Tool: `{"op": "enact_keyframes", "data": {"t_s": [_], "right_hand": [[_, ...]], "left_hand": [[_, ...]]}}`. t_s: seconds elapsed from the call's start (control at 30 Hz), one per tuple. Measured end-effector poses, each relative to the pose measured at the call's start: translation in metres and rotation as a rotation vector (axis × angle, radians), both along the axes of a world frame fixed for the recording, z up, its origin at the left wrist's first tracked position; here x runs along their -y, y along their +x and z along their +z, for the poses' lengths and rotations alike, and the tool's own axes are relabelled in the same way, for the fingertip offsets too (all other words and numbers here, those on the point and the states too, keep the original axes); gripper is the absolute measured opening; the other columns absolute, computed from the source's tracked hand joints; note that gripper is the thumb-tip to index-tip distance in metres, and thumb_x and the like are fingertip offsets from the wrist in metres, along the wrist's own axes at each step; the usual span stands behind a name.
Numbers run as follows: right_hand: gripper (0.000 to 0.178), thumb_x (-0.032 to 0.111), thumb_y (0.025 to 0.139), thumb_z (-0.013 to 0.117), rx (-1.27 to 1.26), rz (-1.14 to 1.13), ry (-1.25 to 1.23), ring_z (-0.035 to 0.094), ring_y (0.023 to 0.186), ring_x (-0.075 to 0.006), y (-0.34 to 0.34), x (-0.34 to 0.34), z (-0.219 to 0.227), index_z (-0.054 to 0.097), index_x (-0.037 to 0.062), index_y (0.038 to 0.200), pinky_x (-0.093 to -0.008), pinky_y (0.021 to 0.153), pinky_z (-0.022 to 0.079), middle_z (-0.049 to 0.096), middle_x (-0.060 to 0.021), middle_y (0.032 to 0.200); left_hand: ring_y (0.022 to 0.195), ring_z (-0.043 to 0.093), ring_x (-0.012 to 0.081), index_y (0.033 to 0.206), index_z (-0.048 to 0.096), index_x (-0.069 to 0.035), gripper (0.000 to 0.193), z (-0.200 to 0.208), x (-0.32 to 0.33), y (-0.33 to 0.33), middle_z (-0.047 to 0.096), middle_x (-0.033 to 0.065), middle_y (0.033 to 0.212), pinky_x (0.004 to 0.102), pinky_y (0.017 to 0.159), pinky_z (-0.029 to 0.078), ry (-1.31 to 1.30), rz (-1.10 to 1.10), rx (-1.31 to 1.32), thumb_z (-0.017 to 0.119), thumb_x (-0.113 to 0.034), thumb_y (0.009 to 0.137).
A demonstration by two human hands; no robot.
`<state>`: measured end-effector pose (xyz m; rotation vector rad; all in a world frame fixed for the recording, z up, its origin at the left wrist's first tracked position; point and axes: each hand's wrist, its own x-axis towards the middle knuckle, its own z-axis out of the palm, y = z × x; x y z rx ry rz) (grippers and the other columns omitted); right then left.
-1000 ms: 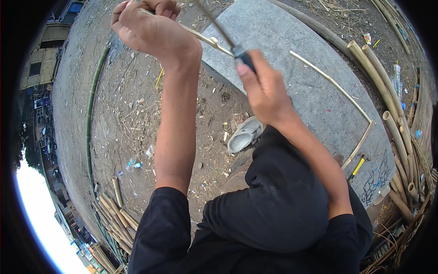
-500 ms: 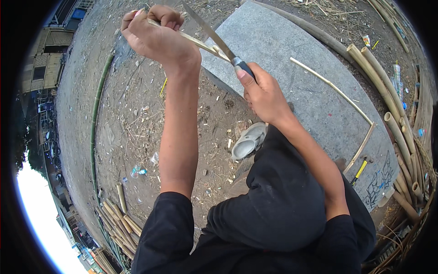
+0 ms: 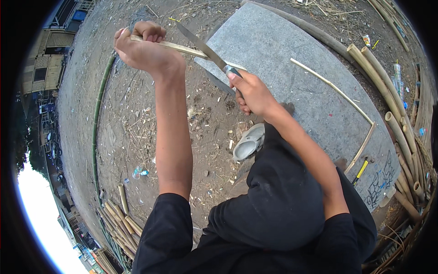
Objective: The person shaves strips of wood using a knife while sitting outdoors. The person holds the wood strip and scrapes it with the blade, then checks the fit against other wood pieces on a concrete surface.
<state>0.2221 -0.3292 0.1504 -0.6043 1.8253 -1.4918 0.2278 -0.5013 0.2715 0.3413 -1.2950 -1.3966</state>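
My left hand [image 3: 145, 51] is closed around one end of a pale bamboo strip [image 3: 179, 47] at the upper left. The strip slants down to the right, over the corner of the grey stone slab [image 3: 264, 39]. In my right hand [image 3: 254, 95] is a knife [image 3: 200, 44], its dark handle inside my curled fingers. The blade points up and left and crosses the strip, seemingly against it. Part of the strip's far end shows just beyond the knife handle.
Two thin bamboo sticks [image 3: 331, 83] [image 3: 361, 148] and a yellow-handled hammer [image 3: 360, 172] lie on the slab. Thick bamboo poles [image 3: 378, 77] line its right side. A grey sandal [image 3: 248, 144] is near my leg. Cut bamboo pieces [image 3: 119, 226] and a long green pole [image 3: 97, 114] lie left.
My left hand has shifted left and slightly down with the strip. The right hand and knife have moved left and down, and the blade now lies lower across the strip.
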Motion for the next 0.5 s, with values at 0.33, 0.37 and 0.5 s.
{"op": "enact_keyframes", "data": {"t_s": [0.33, 0.37, 0.5], "right_hand": [[0.046, 0.049, 0.101, 0.045, 0.043, 0.077, -0.062, 0.047, 0.050, -0.0127, 0.007, 0.004, 0.014, 0.051, 0.0047, 0.092, -0.0299, 0.048, 0.040, 0.045, -0.0025, 0.060], [0.044, 0.049, 0.101, 0.045, 0.147, 0.105, -0.106, 0.042, 0.043, -0.0079, 0.007, 0.006, 0.007, 0.051, 0.0064, 0.094, -0.0246, 0.040, 0.036, 0.041, 0.0010, 0.057], [0.045, 0.050, 0.101, 0.045, 0.451, 0.147, -0.118, 0.040, 0.044, -0.0073, 0.012, 0.008, 0.004, 0.051, 0.0059, 0.095, -0.0251, 0.041, 0.037, 0.042, 0.0015, 0.058]], "left_hand": [[0.052, 0.027, 0.0117, 0.108, 0.033, -0.008, 0.020, 0.003, -0.008, 0.024, 0.030, 0.0000, 0.054, 0.0304, 0.052, 0.025, -0.154, -0.032, -0.114, 0.029, -0.016, 0.090], [0.050, 0.028, 0.0109, 0.110, 0.032, -0.007, 0.021, -0.001, -0.011, 0.023, 0.031, 0.0003, 0.052, 0.0289, 0.050, 0.025, -0.174, -0.021, -0.094, 0.030, -0.015, 0.091], [0.045, 0.030, 0.0093, 0.112, 0.030, -0.006, 0.020, -0.011, -0.003, 0.029, 0.034, 0.0008, 0.048, 0.0252, 0.046, 0.023, -0.170, -0.059, -0.154, 0.031, -0.012, 0.093]]}}
